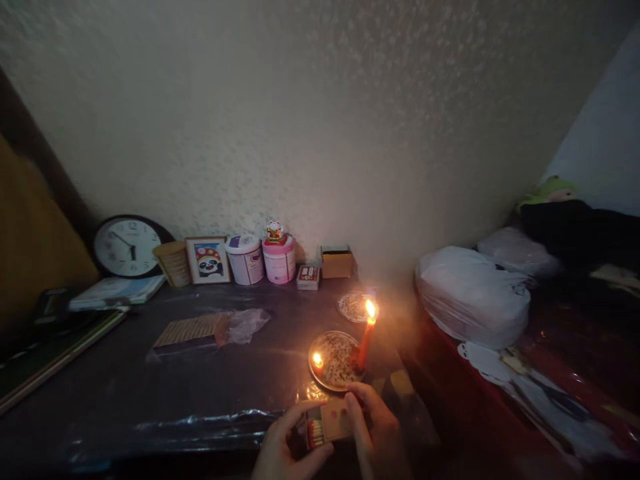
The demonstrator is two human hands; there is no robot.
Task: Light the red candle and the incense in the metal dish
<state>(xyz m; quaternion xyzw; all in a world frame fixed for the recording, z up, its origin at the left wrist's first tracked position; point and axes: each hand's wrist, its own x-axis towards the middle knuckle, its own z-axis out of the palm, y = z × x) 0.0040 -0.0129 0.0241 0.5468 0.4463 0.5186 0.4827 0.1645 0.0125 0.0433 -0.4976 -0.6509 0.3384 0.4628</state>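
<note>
At the table's front edge I hold a small matchbox (336,421). Its tray is partly slid out on the left, showing red-tipped matches (315,433). My left hand (287,443) is closed around that left end. The fingers of my right hand (374,427) pinch the box's other end. Just beyond my hands lies a round patterned metal plate (334,373). A tall red candle (366,343) burns on its right side, leaning slightly. On the plate's left side a short candle stub (318,364) is alight too.
A second small plate (350,307) sits behind. Along the wall stand a clock (127,247), framed panda picture (209,261), two tins (245,261) and an open carton (336,263). A plastic-wrapped bundle (193,333) lies left; a white bag (470,293) rests right.
</note>
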